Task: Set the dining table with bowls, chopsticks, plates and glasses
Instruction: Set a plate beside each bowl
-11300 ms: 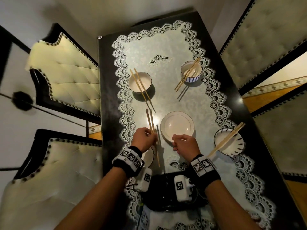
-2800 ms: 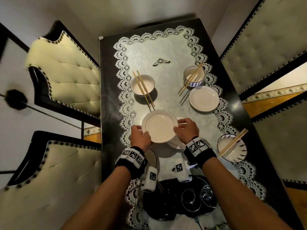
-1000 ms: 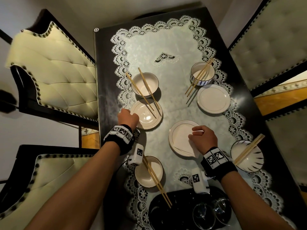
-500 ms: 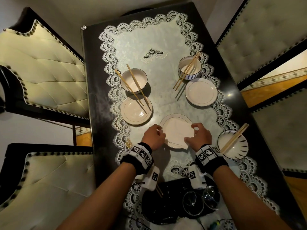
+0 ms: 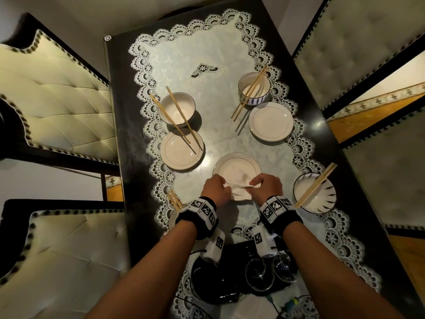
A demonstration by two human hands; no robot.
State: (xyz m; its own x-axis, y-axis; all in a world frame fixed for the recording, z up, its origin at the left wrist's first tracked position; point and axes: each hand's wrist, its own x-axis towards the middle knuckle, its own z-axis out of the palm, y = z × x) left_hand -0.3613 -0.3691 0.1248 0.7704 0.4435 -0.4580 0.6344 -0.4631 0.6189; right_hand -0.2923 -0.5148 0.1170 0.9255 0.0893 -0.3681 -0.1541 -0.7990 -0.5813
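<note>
My left hand (image 5: 216,188) and my right hand (image 5: 266,187) both grip the near rim of a white plate (image 5: 236,170) at the table's middle. The edge of a second plate (image 5: 240,198) shows beneath it. One plate (image 5: 178,153) lies at the left below a bowl (image 5: 181,104) whose chopsticks (image 5: 174,122) reach onto it. Another plate (image 5: 271,122) lies at the right below a striped bowl (image 5: 259,87) bearing chopsticks. A patterned bowl (image 5: 319,199) with chopsticks sits near right. My left wrist hides most of a near-left bowl (image 5: 172,219).
A black tray (image 5: 207,277) with upturned glasses (image 5: 259,272) sits at the near table edge between my forearms. A lace cloth (image 5: 207,54) covers the dark table. Padded chairs (image 5: 57,107) stand close along both long sides.
My left hand has left the left plate and come back to the centre. Both hands have closed onto the near rim of the centre plate, which has tilted off the one beneath.
</note>
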